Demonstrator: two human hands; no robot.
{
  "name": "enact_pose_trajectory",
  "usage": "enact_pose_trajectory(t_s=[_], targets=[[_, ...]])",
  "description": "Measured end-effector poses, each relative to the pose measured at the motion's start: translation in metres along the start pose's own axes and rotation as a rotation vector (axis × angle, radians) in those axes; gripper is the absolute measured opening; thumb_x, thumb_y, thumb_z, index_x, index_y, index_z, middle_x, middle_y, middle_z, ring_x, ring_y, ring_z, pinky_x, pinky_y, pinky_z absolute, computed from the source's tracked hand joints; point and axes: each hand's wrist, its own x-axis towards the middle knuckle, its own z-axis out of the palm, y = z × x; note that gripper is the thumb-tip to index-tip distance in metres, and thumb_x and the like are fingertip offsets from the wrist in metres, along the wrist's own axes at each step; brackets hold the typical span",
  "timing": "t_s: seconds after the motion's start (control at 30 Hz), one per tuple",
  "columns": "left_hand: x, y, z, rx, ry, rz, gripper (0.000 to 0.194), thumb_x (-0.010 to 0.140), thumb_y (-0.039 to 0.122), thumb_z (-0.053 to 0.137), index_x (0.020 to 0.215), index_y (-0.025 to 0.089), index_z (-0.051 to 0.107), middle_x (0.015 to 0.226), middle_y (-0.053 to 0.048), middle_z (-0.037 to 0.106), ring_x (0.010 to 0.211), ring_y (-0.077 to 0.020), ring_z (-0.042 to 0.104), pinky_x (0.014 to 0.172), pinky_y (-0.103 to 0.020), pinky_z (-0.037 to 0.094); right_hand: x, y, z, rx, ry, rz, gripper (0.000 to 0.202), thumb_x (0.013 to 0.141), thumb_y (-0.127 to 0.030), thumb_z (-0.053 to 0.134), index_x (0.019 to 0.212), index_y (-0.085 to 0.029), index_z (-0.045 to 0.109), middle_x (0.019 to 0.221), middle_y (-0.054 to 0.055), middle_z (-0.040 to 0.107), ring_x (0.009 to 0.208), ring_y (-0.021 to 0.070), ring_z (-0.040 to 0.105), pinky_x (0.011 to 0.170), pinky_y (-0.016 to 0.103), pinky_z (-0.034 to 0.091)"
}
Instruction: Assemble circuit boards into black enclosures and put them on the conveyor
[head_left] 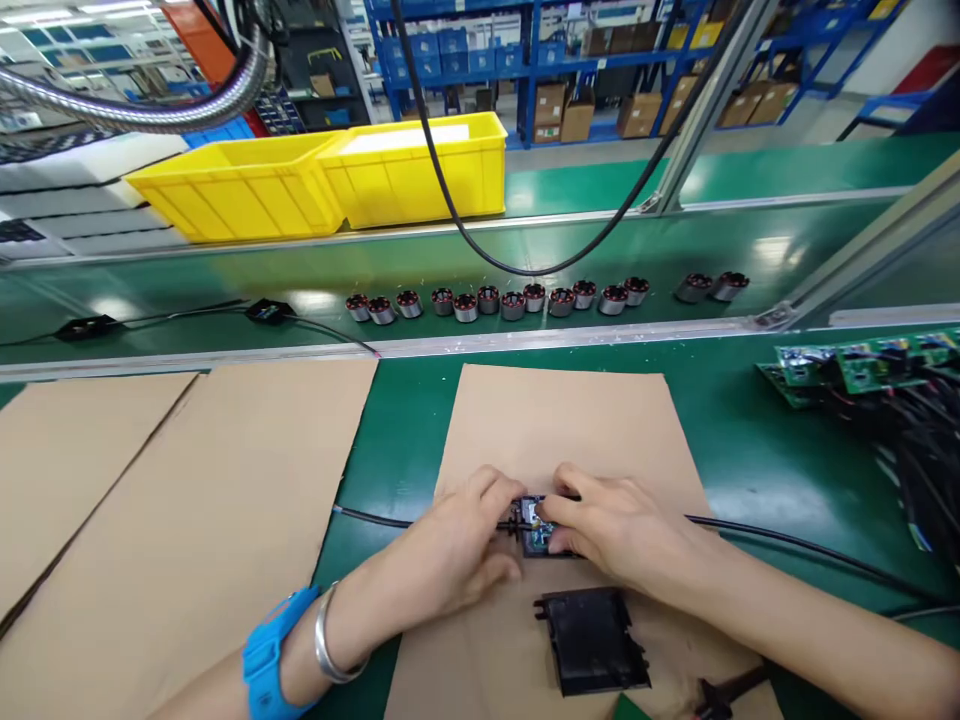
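Note:
A small circuit board (534,535) with blue and silver parts sits in a shallow black case on the cardboard sheet. My left hand (469,540) is curled at the case's left end, fingertips on its upper corner, thumb lower down. Over the board's right side, my right hand (611,520) bends its fingers and thumb, pressing or gripping it; the exact contact is partly hidden. A black cable (379,518) runs under my left hand to the case, and another black cable (795,540) extends rightward from behind my right hand. Below lies a black plastic cover (592,640).
Cardboard sheets (225,500) cover the left of the green bench. Several metal cylinders (512,305) line the ledge behind. Green circuit boards with dark wires (892,365) are piled at right. Yellow bins (420,175) stand behind; a black cable loop (525,270) hangs ahead.

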Motion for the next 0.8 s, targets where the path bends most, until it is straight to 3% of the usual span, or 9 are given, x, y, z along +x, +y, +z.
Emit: enact_pose_trajectory(t_s=[0.13, 0.27, 0.47, 0.6, 0.8], targets=[[-0.003, -0.003, 0.002, 0.235, 0.035, 0.013, 0.023, 0.087, 0.005, 0.050, 0.105, 0.019, 0.055, 0.092, -0.003, 0.061, 0.081, -0.0204, 0.062, 0.070, -0.034, 0.053, 0.002, 0.000, 0.001, 0.031, 0.030, 0.025, 0.005, 0.092, -0.030, 0.061, 0.096, -0.027, 0.060, 0.093, -0.001, 0.053, 0.066, 0.0134, 0.053, 0.054, 0.028, 0.025], [-0.005, -0.001, 0.009, 0.469, 0.110, 0.102, 0.018, 0.091, 0.008, 0.043, 0.101, 0.018, 0.055, 0.077, -0.002, 0.059, 0.065, -0.0208, 0.058, 0.056, -0.033, 0.049, 0.004, 0.000, 0.000, 0.010, 0.059, 0.024, 0.008, 0.092, -0.033, 0.061, 0.091, -0.025, 0.061, 0.089, -0.001, 0.054, 0.069, 0.0148, 0.054, 0.054, 0.029, 0.025], [0.001, 0.008, 0.018, 0.396, 0.245, 0.080, 0.017, 0.092, 0.010, 0.039, 0.091, 0.018, 0.054, 0.073, -0.002, 0.062, 0.061, -0.0171, 0.059, 0.053, -0.027, 0.043, 0.005, 0.000, -0.001, 0.058, 0.151, -0.017, 0.012, 0.088, -0.033, 0.067, 0.088, -0.022, 0.062, 0.090, 0.002, 0.054, 0.081, 0.0183, 0.052, 0.063, 0.030, 0.035], [0.004, 0.010, 0.020, 0.453, 0.182, -0.038, 0.021, 0.086, 0.006, 0.038, 0.082, 0.019, 0.054, 0.065, -0.002, 0.060, 0.053, -0.0160, 0.057, 0.046, -0.026, 0.036, 0.007, 0.001, -0.001, 0.075, 0.219, -0.079, 0.010, 0.088, -0.029, 0.067, 0.088, -0.019, 0.064, 0.096, 0.005, 0.057, 0.094, 0.0214, 0.048, 0.077, 0.033, 0.038], [0.015, 0.019, 0.010, 0.525, 0.033, -0.148, 0.017, 0.078, 0.005, 0.045, 0.073, 0.019, 0.054, 0.061, -0.001, 0.059, 0.052, -0.0165, 0.057, 0.045, -0.025, 0.031, 0.007, 0.000, 0.002, 0.013, 0.283, -0.282, 0.019, 0.097, -0.015, 0.046, 0.094, -0.017, 0.064, 0.089, 0.005, 0.060, 0.088, 0.0204, 0.045, 0.073, 0.035, 0.033]])
